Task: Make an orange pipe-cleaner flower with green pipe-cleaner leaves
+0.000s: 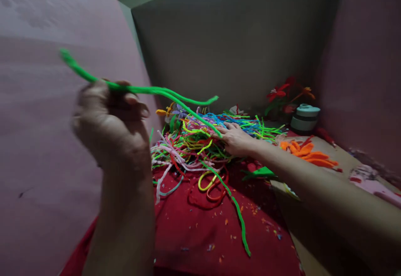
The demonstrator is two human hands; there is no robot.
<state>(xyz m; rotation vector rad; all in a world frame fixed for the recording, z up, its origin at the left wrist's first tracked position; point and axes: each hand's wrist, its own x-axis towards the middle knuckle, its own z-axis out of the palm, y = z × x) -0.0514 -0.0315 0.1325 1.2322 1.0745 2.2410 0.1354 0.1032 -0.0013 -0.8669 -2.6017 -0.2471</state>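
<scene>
The left hand (109,121) is raised, its fingers curled around green strands (153,89) with two ends trailing out to the right. Across from me, the right hand (236,140) lies palm-down on the tangled pile (184,146); I can't tell whether its fingers grip anything. Its forearm cuts in front of the orange petals (308,153). One loose strand (240,213) crosses the red cloth (188,242), beside two looped handles (199,183), and beyond stands one lidded container (304,118)
</scene>
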